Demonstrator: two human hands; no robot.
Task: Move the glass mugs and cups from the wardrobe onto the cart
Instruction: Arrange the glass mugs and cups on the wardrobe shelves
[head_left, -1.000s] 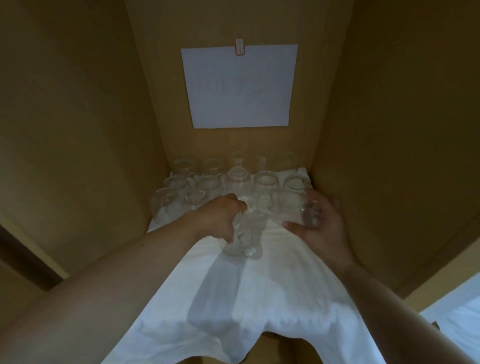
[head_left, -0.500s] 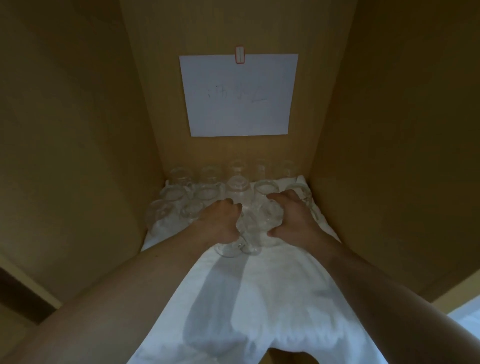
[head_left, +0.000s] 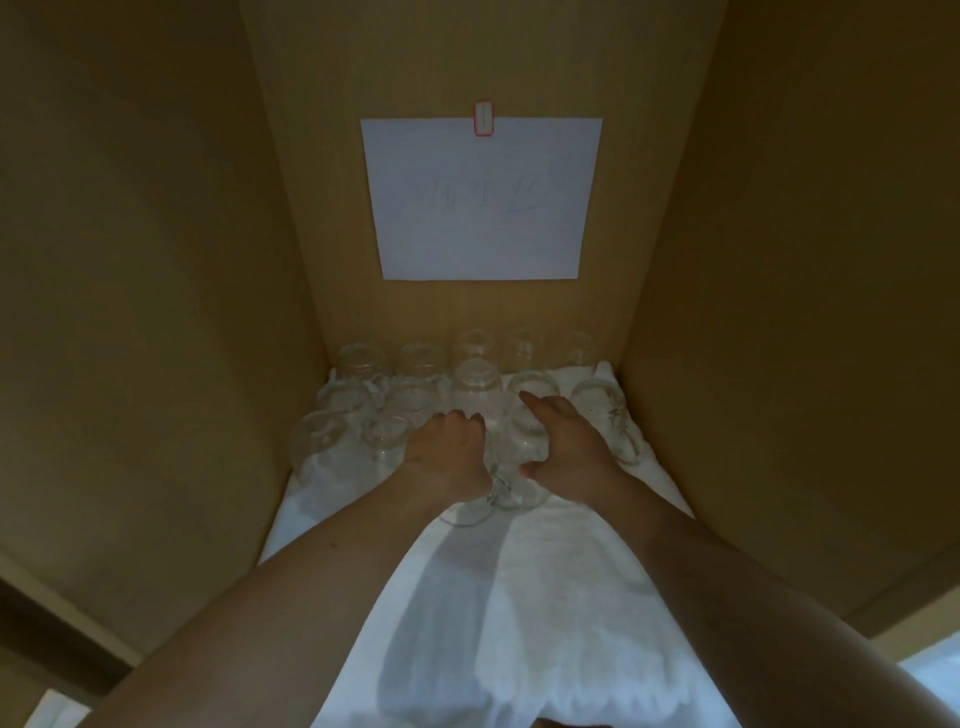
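A white cloth (head_left: 545, 613) is spread over the shelf floor and hangs over its front edge. A white paper sheet (head_left: 480, 200) is fixed to the back panel by a red-edged clip (head_left: 483, 119); faint handwriting is seen on it, illegible.

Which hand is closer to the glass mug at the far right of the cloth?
The right hand: it lies just left of that mug, on a neighbouring glass. The left hand sits further left, across the middle glasses.
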